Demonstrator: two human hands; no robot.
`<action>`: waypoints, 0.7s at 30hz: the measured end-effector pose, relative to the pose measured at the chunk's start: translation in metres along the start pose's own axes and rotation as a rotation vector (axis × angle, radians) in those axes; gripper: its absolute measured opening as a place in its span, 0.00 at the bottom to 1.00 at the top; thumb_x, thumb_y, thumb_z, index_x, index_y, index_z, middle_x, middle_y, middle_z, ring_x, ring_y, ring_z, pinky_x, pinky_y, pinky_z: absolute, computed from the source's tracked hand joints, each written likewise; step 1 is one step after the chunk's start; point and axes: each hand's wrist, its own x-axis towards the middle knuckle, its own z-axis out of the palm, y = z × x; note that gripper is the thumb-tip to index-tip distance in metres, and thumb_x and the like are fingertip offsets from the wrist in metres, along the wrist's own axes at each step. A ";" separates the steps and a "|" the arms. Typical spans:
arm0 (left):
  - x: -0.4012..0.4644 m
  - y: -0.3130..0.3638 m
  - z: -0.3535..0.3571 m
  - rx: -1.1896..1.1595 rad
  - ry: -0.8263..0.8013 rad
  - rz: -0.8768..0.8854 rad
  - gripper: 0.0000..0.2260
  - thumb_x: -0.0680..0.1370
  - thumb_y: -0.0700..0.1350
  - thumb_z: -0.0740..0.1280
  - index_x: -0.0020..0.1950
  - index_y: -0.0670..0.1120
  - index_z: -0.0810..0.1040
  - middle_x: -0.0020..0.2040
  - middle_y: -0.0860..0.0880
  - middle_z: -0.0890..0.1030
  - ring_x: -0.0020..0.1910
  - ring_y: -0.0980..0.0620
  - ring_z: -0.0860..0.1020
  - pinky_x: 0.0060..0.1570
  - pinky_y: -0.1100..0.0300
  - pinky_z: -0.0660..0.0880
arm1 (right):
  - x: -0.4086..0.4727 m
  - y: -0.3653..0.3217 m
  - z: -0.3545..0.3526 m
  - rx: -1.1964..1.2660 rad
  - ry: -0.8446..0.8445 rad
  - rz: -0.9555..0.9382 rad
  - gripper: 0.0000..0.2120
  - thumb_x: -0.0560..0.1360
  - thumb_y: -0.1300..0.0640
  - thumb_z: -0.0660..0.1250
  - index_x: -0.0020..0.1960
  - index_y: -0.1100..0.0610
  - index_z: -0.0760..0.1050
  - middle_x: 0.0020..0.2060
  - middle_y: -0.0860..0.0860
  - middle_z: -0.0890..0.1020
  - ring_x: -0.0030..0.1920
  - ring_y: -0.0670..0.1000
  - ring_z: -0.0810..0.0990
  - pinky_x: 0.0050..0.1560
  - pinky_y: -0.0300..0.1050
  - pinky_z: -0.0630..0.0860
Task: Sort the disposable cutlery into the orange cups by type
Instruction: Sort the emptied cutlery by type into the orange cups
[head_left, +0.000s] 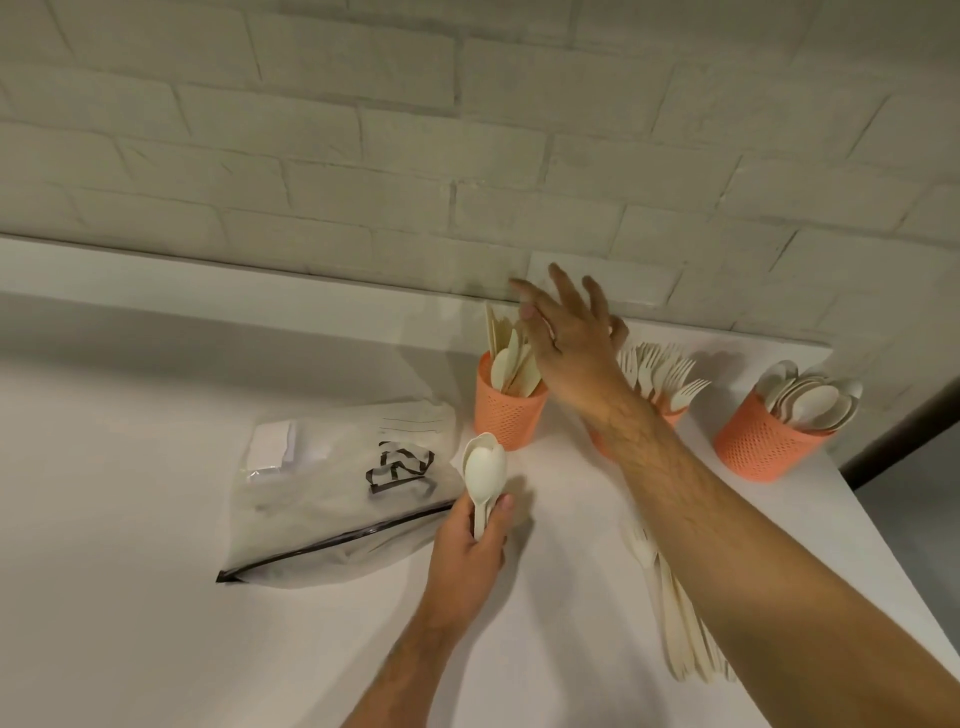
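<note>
Gripping a small stack of pale spoons by the handles, the left hand is curling its fingers round them and holding the bowls upright above the white counter. To its left a clear plastic bag with a dark zip edge and a black printed mark is lying flat on the counter, its right end just beside the spoons.

Behind the spoons, the first orange cup is standing near the white brick wall, holding knives upright. Over this cup the right hand is hovering with fingers spread and straight, holding nothing, its palm covering part of the knives. The right forearm is crossing in front of the second orange cup, hiding most of it; only forks and a bit of rim are showing. The same forearm is also lying over a loose pile of cutlery on the counter, so the pile is showing only along the arm's left edge.

Far right, near the counter's corner, the third orange cup is standing well apart, filled with spoons leaning rightward.
</note>
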 end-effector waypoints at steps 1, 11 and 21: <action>0.000 0.003 -0.001 -0.049 -0.002 -0.038 0.07 0.81 0.45 0.64 0.44 0.47 0.72 0.29 0.55 0.65 0.27 0.57 0.63 0.28 0.64 0.62 | -0.006 -0.004 -0.005 0.010 0.058 -0.020 0.19 0.84 0.43 0.52 0.73 0.36 0.67 0.79 0.46 0.61 0.79 0.56 0.53 0.72 0.62 0.52; -0.007 0.018 -0.002 -0.293 -0.254 -0.159 0.12 0.72 0.49 0.63 0.49 0.42 0.73 0.29 0.48 0.64 0.22 0.56 0.58 0.24 0.64 0.52 | -0.088 -0.007 -0.020 0.431 -0.486 -0.086 0.18 0.75 0.58 0.73 0.63 0.46 0.79 0.57 0.41 0.81 0.49 0.41 0.81 0.51 0.33 0.77; -0.021 0.040 0.001 -0.308 -0.495 -0.240 0.16 0.74 0.50 0.58 0.52 0.40 0.77 0.32 0.41 0.69 0.20 0.51 0.62 0.26 0.61 0.58 | -0.109 0.002 -0.030 0.796 -0.504 0.125 0.13 0.77 0.62 0.72 0.60 0.53 0.81 0.51 0.55 0.84 0.36 0.57 0.82 0.42 0.49 0.81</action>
